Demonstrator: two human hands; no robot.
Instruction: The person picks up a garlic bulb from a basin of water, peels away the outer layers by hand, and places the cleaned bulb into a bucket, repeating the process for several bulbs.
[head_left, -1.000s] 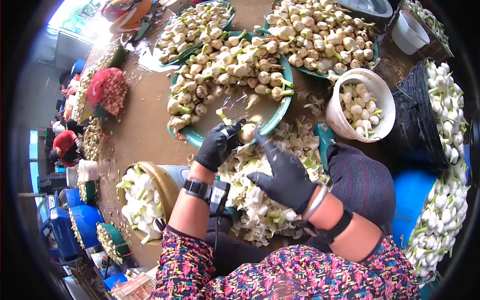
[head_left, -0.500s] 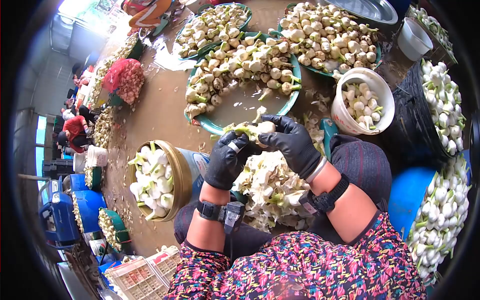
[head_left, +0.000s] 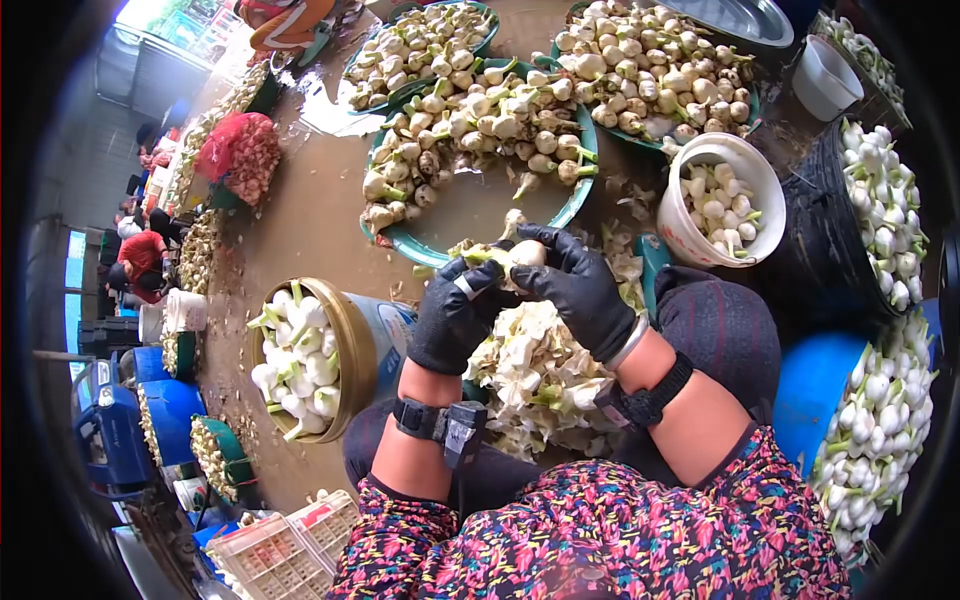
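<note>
Between my two black-gloved hands is a garlic bulb [head_left: 527, 254] with part of its skin loose. My left hand [head_left: 458, 308] is closed round its stem side. My right hand [head_left: 580, 290] grips the bulb from the other side, thumb and fingers pressed on it. Just below them lies a heap of peeled skins [head_left: 540, 370]. Beyond my hands, unpeeled bulbs lie in a green-rimmed tub [head_left: 585, 200]. White peeled bulbs [head_left: 300, 360] fill a gold-rimmed bucket [head_left: 352, 365] on the left.
A white bucket [head_left: 770, 200] with bulbs stands at the right, near a black tub [head_left: 810, 235] and a blue tub [head_left: 815, 390]. A plastic crate [head_left: 270, 555] is at lower left. A red-clad person [head_left: 145, 262] sits far left.
The bulb has turned slightly between my fingers, and more of its smooth white side shows. The whole view has shifted a little; both hands stay in nearly the same place.
</note>
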